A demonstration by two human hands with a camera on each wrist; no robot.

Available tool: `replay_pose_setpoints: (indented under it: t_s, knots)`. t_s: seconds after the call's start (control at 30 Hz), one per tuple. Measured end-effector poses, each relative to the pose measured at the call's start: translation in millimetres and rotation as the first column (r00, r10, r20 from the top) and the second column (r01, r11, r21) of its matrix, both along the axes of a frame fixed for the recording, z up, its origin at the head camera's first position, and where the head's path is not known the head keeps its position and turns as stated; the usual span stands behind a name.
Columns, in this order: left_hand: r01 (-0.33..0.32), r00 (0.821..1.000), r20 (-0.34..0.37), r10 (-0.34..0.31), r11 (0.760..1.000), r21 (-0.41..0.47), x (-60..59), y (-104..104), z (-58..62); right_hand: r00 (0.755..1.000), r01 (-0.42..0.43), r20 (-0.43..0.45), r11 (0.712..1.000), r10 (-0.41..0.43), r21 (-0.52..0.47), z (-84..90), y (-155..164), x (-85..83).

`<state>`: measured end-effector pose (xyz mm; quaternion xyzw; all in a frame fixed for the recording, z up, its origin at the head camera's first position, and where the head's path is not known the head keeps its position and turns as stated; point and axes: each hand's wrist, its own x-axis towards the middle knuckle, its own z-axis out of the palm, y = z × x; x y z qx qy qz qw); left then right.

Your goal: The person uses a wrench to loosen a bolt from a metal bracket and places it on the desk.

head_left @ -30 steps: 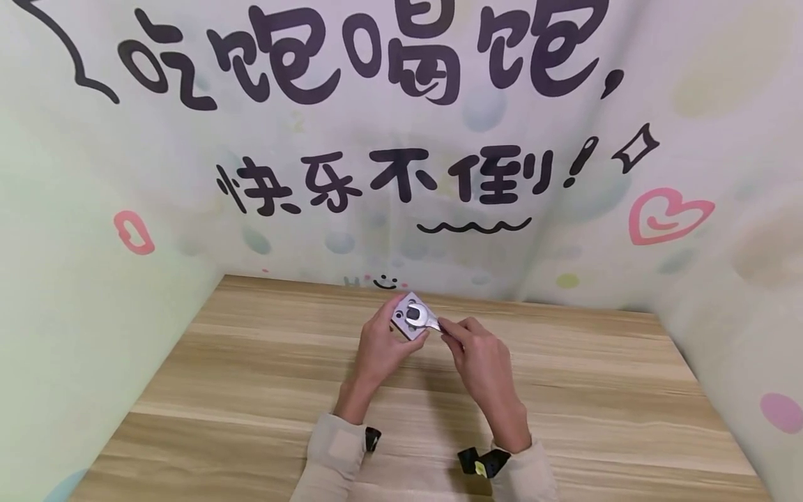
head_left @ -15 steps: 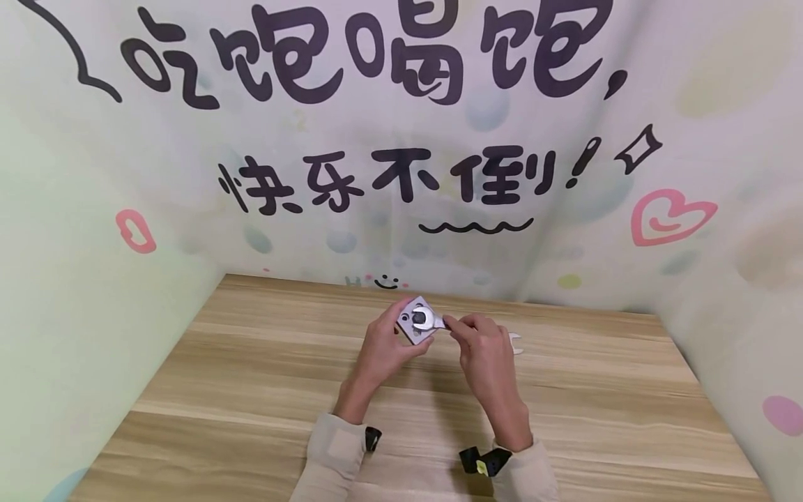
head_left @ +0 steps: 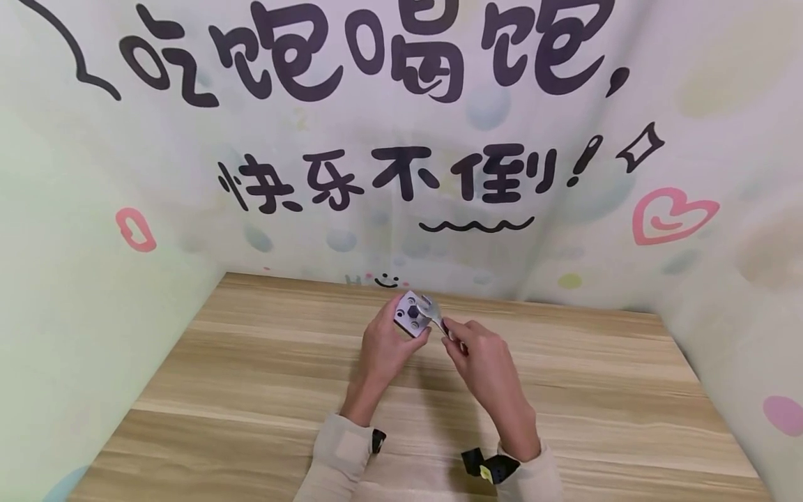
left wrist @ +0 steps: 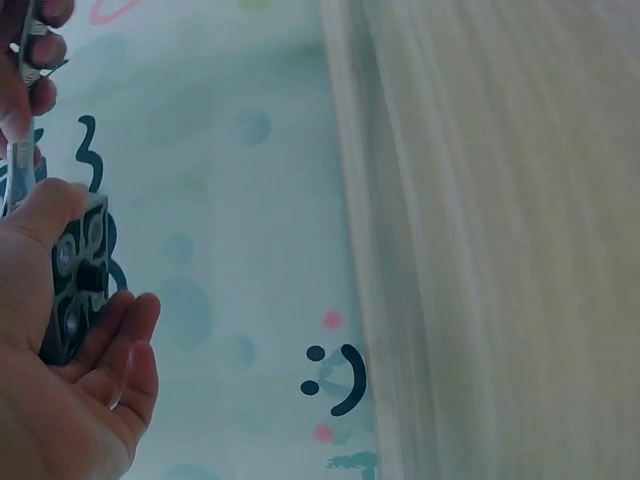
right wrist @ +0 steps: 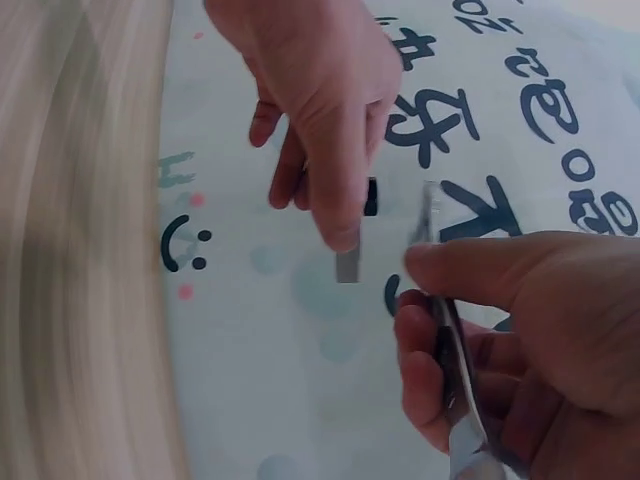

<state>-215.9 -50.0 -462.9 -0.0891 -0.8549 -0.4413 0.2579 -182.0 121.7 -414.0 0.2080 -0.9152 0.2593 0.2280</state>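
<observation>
- While curled round a small grey metal block, left hand up off the tabletop, near the far edge.
- Right hand just beside, pinching a flat metal wrench, its head at the block's top face.
- Behind, close to both: printed backdrop with black lettering, a smiley, a pink heart.
- Beige sleeves at the near edge.
</observation>
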Motion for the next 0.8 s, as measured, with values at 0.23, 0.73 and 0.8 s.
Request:
replay_pose_setpoints:
  t_s: [0.23, 0.73, 0.8]
  knots:
    - [-0.043, 0.999, -0.004, 0.043, 0.999, -0.001, 1.8, 2, 2.0, 0.998, -0.028, 0.048, 0.999, 0.026, 0.036, 4.7, -6, 6.6]
    - [-0.041, 0.999, 0.007, 0.041, 0.999, -0.004, 3.8, 6, 1.9, 0.999, -0.032, 0.033, 0.998, 0.030, 0.060, 1.0, -14, 7.2]
    - [-0.033, 0.999, 0.008, 0.033, 0.999, -0.006, 4.2, 5, 2.3, 0.999, -0.030, 0.028, 0.997, 0.028, 0.070, 0.9, -14, 7.3]
